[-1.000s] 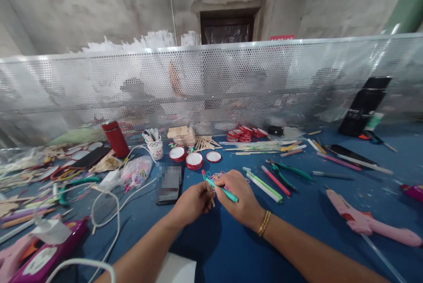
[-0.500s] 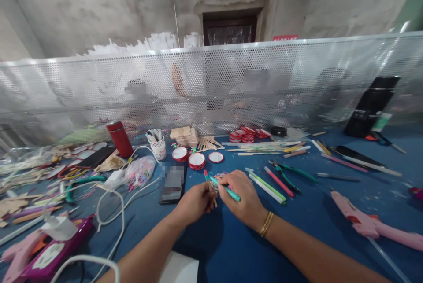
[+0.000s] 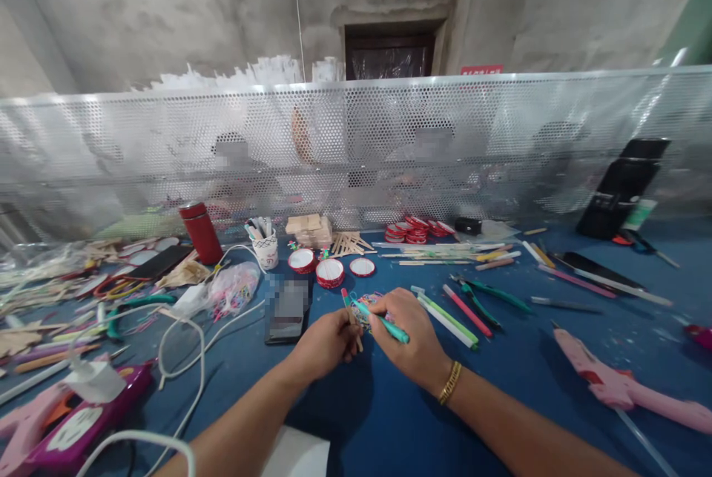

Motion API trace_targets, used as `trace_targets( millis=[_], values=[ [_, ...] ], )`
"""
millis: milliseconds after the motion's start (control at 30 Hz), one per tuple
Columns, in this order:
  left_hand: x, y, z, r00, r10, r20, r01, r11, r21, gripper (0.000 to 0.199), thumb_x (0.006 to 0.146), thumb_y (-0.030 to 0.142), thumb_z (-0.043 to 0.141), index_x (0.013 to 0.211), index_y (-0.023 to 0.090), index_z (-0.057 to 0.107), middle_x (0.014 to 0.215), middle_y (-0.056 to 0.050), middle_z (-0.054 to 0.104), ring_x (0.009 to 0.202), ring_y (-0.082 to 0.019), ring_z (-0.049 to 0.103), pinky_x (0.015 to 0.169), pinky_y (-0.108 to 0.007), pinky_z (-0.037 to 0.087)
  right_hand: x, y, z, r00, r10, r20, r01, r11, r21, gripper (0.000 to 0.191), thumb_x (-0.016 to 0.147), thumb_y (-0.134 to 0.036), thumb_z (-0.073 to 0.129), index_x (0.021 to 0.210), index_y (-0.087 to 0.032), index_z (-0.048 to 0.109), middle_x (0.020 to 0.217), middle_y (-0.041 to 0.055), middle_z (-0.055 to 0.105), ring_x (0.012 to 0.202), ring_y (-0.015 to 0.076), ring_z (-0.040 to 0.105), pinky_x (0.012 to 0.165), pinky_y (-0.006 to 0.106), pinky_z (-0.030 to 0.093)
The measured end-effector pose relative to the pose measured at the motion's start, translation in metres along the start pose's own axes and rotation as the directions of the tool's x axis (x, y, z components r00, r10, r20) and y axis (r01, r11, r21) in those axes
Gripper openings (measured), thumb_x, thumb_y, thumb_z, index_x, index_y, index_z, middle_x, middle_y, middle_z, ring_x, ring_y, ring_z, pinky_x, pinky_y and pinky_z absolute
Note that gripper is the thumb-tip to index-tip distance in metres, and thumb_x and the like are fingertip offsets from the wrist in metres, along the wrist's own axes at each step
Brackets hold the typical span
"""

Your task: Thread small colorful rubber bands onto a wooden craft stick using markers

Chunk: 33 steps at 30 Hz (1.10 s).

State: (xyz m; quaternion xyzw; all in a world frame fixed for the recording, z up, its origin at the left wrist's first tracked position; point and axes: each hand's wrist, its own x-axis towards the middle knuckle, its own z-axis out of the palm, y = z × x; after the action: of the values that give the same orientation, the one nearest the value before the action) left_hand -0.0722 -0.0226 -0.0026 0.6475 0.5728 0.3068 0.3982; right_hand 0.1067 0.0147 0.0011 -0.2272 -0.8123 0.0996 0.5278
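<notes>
My left hand (image 3: 328,340) pinches a thin wooden stick (image 3: 357,336) with a red and green upper end, held upright over the blue table. In my right hand (image 3: 409,336) is a teal marker (image 3: 394,329), its tip at the upper part of the stick. Behind and between the hands lies a pile of small colourful rubber bands (image 3: 374,306), partly hidden by my fingers. Just beyond stand small red-rimmed white drums (image 3: 330,272). To the right of my right hand rest green and white markers (image 3: 448,320) and a red marker (image 3: 467,310).
A phone (image 3: 288,310) lies left of my hands. Further left are a red flask (image 3: 201,234), white cables and a purple power strip (image 3: 89,418). At the right are green-handled pliers (image 3: 492,295) and a pink glue gun (image 3: 623,384). People sit behind the perforated screen (image 3: 361,143).
The camera view has shifted slightly. Both hands keep nearly the same pose, with the marker still at the stick.
</notes>
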Motion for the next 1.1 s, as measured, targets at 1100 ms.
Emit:
trace_targets(
  millis=[1100],
  values=[
    [0.0002, -0.0032, 0.0003, 0.999, 0.041, -0.007, -0.041, 0.998, 0.039, 0.023, 0.089, 0.036, 0.039, 0.084, 0.019, 0.052, 0.066, 0.001, 0.06, 0.052, -0.01, 0.053, 0.051, -0.02, 0.04, -0.0013, 0.0, 0.0057, 0.999, 0.012, 0.039, -0.01, 0.999, -0.05, 0.005, 0.086, -0.02, 0.054, 0.082, -0.021, 0.056, 0.076, 0.0018, 0.06, 0.076, 0.0178, 0.053, 0.077, 0.034, 0.039]
  ],
)
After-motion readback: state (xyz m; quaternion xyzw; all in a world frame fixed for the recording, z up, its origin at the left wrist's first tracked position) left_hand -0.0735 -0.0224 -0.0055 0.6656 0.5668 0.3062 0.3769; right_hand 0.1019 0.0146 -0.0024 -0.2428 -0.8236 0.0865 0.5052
